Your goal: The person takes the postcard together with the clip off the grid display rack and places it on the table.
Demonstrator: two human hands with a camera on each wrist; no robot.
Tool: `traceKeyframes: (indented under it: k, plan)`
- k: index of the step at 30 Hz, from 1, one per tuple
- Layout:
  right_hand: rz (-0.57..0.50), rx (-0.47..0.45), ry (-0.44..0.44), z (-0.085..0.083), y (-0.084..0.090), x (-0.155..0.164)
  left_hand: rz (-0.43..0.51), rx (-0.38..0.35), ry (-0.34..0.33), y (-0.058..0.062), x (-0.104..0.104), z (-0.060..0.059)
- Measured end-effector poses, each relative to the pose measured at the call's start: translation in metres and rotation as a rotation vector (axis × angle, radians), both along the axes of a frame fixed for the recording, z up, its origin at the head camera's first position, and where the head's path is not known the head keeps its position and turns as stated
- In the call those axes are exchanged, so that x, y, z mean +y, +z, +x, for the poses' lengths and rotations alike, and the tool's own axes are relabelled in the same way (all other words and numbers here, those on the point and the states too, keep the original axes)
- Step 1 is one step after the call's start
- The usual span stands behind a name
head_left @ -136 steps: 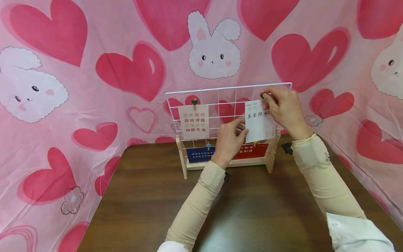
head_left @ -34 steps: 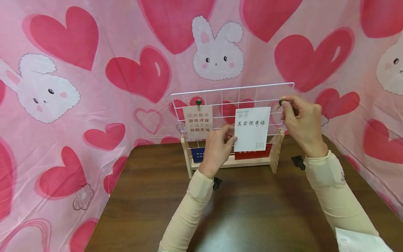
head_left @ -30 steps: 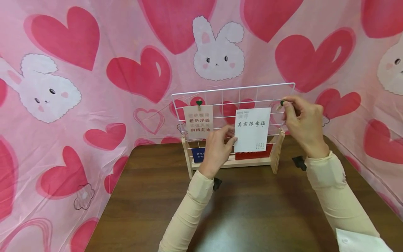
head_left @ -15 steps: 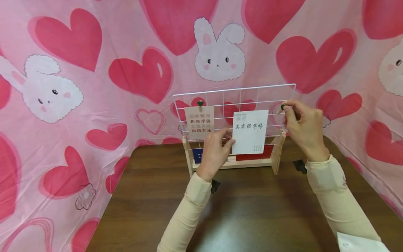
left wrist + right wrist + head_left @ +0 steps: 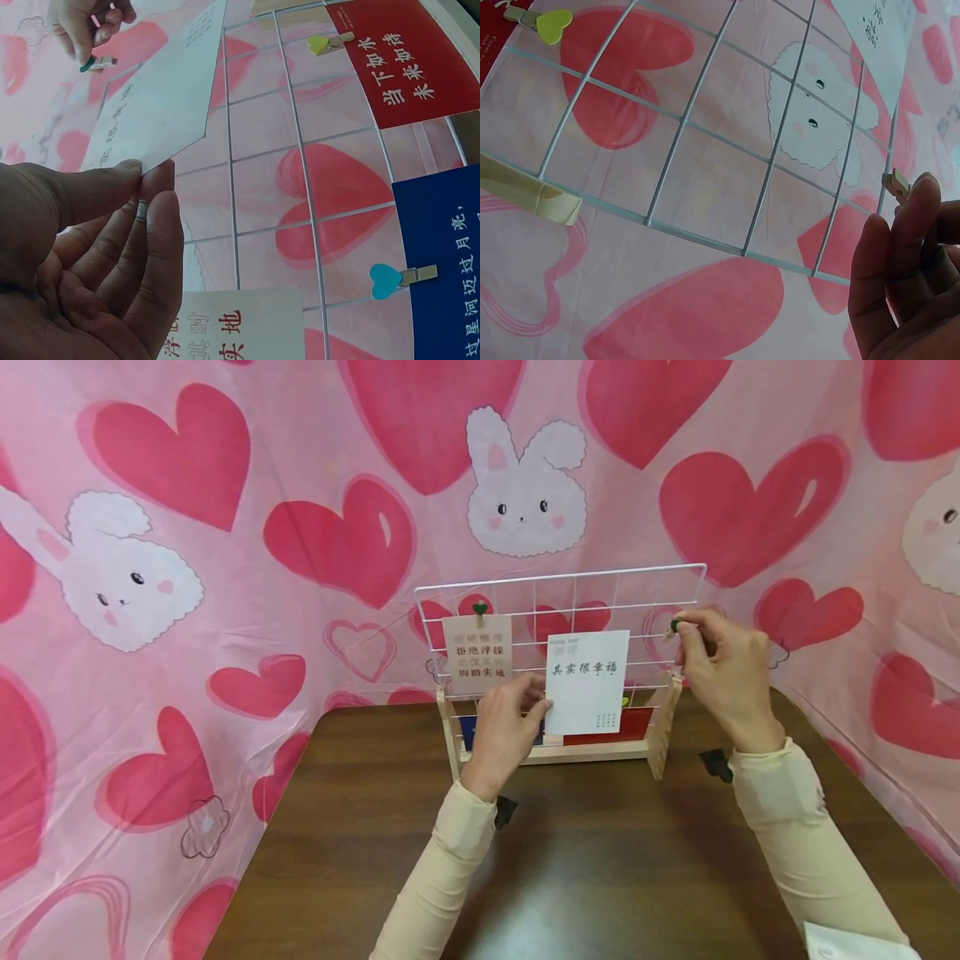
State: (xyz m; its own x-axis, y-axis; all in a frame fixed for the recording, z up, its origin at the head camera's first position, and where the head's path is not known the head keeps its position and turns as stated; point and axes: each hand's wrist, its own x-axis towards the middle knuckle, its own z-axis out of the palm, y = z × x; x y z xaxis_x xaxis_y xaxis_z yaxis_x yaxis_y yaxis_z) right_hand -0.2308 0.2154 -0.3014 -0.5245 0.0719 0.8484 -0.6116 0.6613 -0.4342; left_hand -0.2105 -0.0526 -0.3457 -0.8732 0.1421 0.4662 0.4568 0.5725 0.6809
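Observation:
My left hand (image 5: 506, 727) pinches a white card (image 5: 588, 685) with black writing by its left edge, thumb in front. The card is held in front of the white wire grid (image 5: 562, 578), overlapping its middle right. Between thumb and forefinger of my right hand (image 5: 726, 677) is a small wooden clothespin (image 5: 103, 64) with a green heart, apart from the card and close to the grid's right side. A beige card (image 5: 480, 652) hangs at the grid's upper left from another green-heart clothespin (image 5: 480, 610).
Lower on the grid, a blue card (image 5: 450, 225) hangs by a blue-heart clothespin (image 5: 386, 281) and a red card (image 5: 409, 60) by a yellow-green one (image 5: 320, 45). The grid stands in a wooden base (image 5: 592, 755) on a brown table (image 5: 585, 852), before a pink heart-patterned cloth (image 5: 330, 427).
Earlier the right hand's clothespin was at the white card's top on the grid; now it is away to the right. The card has moved left and down with the left hand.

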Motion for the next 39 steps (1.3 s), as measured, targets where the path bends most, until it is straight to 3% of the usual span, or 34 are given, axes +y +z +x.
traceKeyframes:
  k: [12,20,28,39]
  plan:
    - [-0.021,-0.02,0.034,0.0,-0.005,-0.002,0.014,-0.008,-0.001,0.0,-0.007,0.004]
    - [0.01,-0.019,0.01,-0.001,-0.013,-0.004,0.014,-0.016,0.019,-0.001,-0.012,0.006]
    - [-0.002,-0.035,0.055,-0.001,-0.018,-0.007,-0.017,0.035,0.045,-0.001,-0.018,0.008]
    - [0.02,-0.053,0.043,-0.001,-0.025,-0.009,-0.013,0.016,0.065,-0.004,-0.029,0.011]
